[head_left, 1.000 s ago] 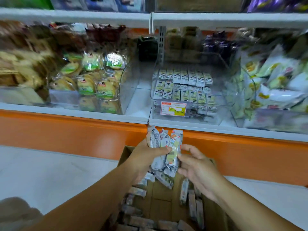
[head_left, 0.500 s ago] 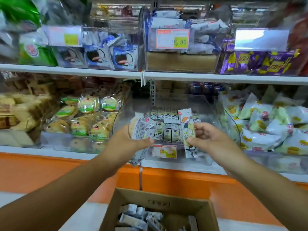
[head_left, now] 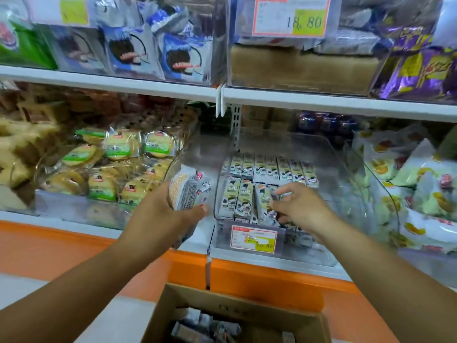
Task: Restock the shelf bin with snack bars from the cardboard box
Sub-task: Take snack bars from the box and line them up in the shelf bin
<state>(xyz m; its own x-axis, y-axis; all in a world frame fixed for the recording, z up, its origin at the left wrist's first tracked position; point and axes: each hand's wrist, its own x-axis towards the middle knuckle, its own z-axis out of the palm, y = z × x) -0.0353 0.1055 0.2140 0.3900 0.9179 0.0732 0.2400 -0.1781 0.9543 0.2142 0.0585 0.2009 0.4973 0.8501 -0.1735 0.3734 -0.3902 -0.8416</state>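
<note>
A clear shelf bin [head_left: 346,184] on the lower shelf holds rows of white snack bars [head_left: 269,167] with a cartoon face. My left hand [head_left: 158,219] grips a bundle of snack bars [head_left: 189,191] just left of the bin. My right hand [head_left: 300,206] reaches into the bin's front and pinches a single snack bar [head_left: 264,203], which stands against the front row. The open cardboard box [head_left: 235,318] sits on the floor below, with several bars lying loose inside.
A price tag [head_left: 254,238] hangs on the bin's front. A bin of round green-labelled cakes [head_left: 111,167] stands to the left, and white and yellow snack bags [head_left: 408,189] lie to the right. The upper shelf [head_left: 321,101] overhangs the bin. An orange base panel [head_left: 247,276] runs below.
Both hands rose from the box to the shelf. My right hand took one bar from the bundle and moved it down into the bin's front row. The view tilted up and moved closer.
</note>
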